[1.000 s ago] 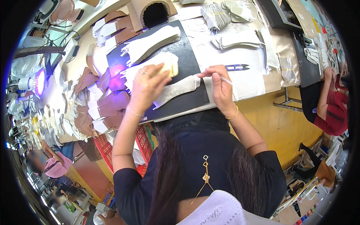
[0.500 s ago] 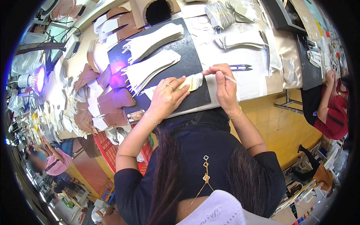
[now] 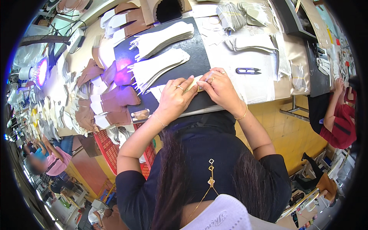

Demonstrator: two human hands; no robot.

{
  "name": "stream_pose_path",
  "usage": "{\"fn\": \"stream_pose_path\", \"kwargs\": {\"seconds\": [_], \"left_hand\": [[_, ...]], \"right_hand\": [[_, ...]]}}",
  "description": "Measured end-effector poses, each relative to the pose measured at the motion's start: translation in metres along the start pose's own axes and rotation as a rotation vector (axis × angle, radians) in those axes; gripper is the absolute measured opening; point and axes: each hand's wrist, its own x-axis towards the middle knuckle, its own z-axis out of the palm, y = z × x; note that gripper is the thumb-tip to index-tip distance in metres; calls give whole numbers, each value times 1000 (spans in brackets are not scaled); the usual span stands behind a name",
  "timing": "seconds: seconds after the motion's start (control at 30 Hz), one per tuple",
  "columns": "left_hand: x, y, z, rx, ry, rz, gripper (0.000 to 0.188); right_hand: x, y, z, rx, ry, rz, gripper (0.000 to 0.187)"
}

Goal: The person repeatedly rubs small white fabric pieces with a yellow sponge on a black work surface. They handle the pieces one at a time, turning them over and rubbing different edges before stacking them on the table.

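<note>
The left hand [image 3: 174, 100] has slid in to meet the right hand [image 3: 219, 89] at frame centre; both press curled fingers on a pale insole piece [image 3: 193, 85] lying on the black mat [image 3: 199, 57], near its lower edge. White stacks [image 3: 157, 67] lie upper left; snips [image 3: 248, 71] lie right.

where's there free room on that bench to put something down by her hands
Bare black mat lies right of the two fanned stacks of white pieces, above the right hand. Pale sheet is open below the small snips. Left of the left hand it is crowded with brown cut pieces.
</note>
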Motion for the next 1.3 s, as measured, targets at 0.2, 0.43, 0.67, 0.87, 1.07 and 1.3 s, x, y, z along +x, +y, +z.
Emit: {"fn": "stream_pose_path", "kwargs": {"seconds": [0.2,0.43,0.67,0.87,1.07,1.3], "left_hand": [[-3,-2,2,10,27,28,29],[-10,-8,6,-61,69,90,29],[-7,-1,-23,-227,169,39,34],[1,-27,-89,5,343,-139,40],[18,-46,-124,173,422,-131,39],[24,-54,-106,72,233,-200,29]], "right_hand": [[15,3,-7,-103,171,49,14],[2,4,-12,425,205,297,31],[-15,6,10,643,135,355,31],[-20,9,16,193,159,86,24],[-18,10,18,79,197,4,12],[-19,9,20,168,194,31,12]]}}
